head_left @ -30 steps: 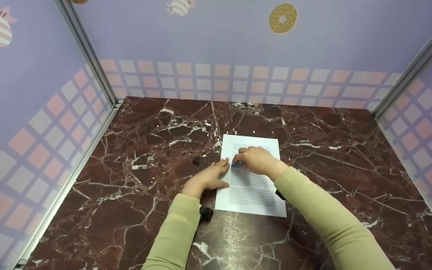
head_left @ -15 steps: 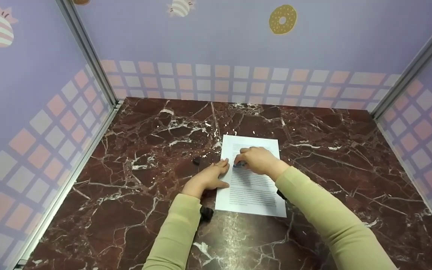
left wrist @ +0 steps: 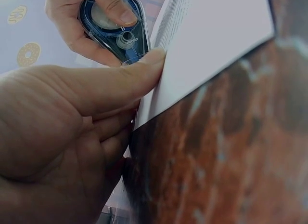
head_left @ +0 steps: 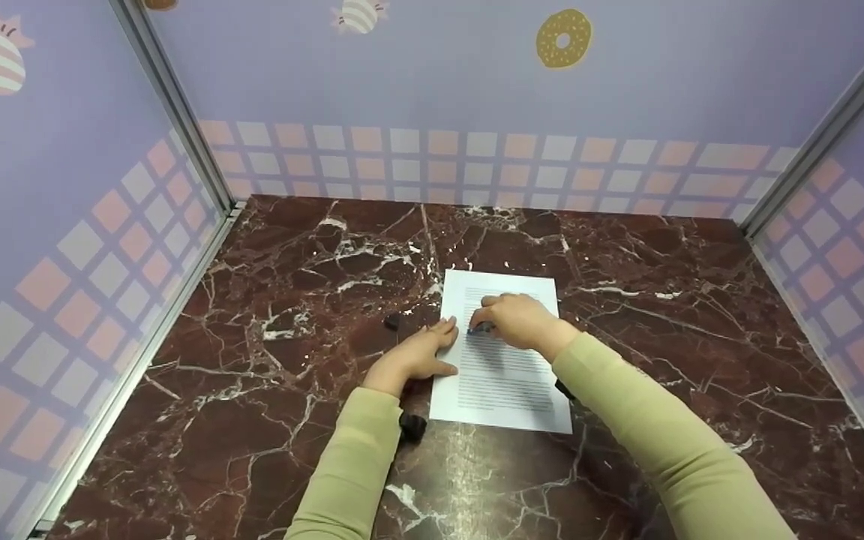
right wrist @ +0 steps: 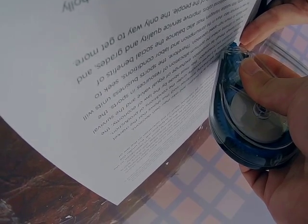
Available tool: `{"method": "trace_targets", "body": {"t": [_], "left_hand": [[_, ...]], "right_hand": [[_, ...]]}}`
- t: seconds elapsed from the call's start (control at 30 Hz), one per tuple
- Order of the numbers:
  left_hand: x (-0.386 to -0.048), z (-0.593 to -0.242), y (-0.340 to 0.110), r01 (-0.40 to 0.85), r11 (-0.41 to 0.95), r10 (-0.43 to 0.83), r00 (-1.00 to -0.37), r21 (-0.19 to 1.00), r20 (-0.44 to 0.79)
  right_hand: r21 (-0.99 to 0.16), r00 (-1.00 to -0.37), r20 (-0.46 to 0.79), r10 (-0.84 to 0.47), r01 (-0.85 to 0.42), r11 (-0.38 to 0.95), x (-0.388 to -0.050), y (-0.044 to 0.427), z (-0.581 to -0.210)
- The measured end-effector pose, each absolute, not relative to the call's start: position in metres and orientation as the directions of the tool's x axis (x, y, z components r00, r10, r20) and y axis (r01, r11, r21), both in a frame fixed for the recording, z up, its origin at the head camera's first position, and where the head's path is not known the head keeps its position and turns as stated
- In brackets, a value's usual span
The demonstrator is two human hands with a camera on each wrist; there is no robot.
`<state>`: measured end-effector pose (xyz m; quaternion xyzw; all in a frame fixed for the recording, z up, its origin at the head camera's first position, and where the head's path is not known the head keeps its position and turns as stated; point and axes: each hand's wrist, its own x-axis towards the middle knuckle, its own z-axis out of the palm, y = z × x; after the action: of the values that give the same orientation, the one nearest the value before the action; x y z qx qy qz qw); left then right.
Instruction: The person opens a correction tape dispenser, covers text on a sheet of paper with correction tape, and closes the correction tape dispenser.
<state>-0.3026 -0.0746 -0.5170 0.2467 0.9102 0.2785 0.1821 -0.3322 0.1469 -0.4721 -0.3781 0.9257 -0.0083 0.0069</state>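
Observation:
A printed sheet of paper (head_left: 503,416) lies on the dark red marbled table. My left hand (head_left: 418,356) rests on its left edge, fingers extended and thumb apart. In my right hand (head_left: 520,321) is a correction tape dispenser (right wrist: 248,120), a clear and dark blue case with a white reel inside, pinched between thumb and fingers. Its tip meets the paper near the start of a text line in the upper half, just right of my left fingertips. In the left wrist view the dispenser (left wrist: 129,40) shows its label side beyond my left thumb. My right fingers partly cover the case.
A small black object (head_left: 392,321) lies on the table left of the sheet. A black wrist camera (head_left: 412,427) sits at the left cuff. Purple patterned panels (head_left: 432,82) enclose the table at the back and both sides.
My right hand has shifted slightly to the right along the text line with the correction tape dispenser. My left hand and the sheet stay in place.

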Motion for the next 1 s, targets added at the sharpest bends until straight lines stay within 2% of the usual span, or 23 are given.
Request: {"method": "trace_targets", "body": {"t": [0.53,1.0], "left_hand": [[-0.303,-0.517,-0.074,0.341,0.73,0.546,-0.812,0.592,-0.205],[-0.303,-0.517,-0.074,0.344,0.722,0.551,-0.811,0.601,-0.197]], "right_hand": [[-0.006,-0.701,0.025,-0.712,-0.713,0.701,-0.332,0.153,-0.47],[-0.004,-0.713,-0.002,-0.701,-0.701,0.713,-0.332,0.157,-0.47]]}}
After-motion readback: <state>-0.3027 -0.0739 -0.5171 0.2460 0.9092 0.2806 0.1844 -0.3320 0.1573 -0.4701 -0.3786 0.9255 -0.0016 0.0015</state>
